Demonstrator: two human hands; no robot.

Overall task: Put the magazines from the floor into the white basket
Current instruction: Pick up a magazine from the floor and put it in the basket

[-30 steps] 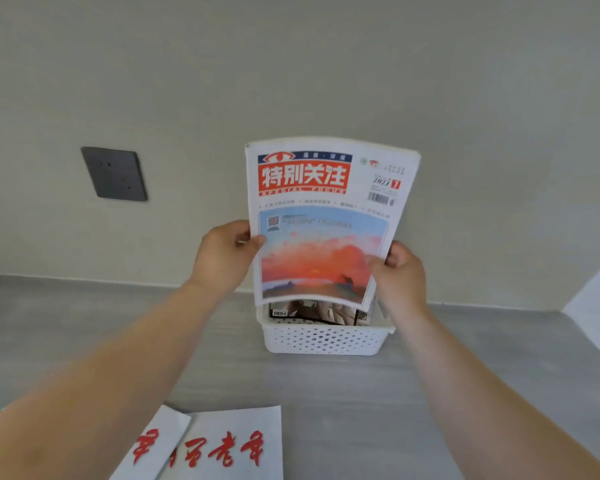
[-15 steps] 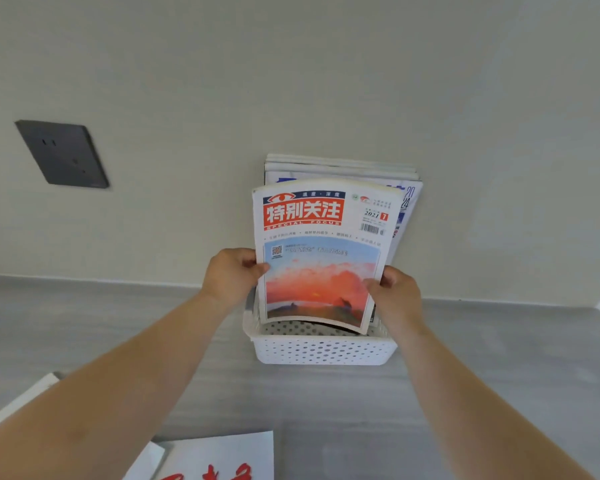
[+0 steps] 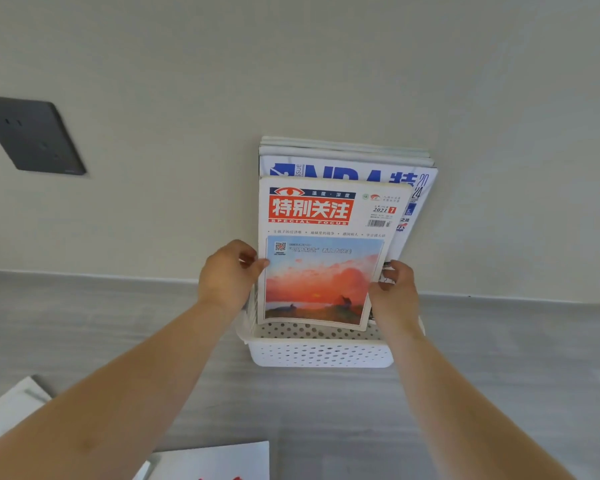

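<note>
Lowered since before, magazine (image 3: pixel 321 258) now stands upright in basket (image 3: pixel 321 355); left hand (image 3: pixel 227 277) and right hand (image 3: pixel 394 292) pinch its side edges, equally near.

- A plain cream wall (image 3: pixel 291 64) fills the upper part of the view, evenly lit, with no hard shadows.
- A dark grey socket plate (image 3: pixel 32 136) is set flat into the wall at the left.
- A narrow pale skirting strip (image 3: pixel 84 276) runs along the wall's foot.
- The floor (image 3: pixel 326 410) is grey with a faint wood-like grain.
</note>
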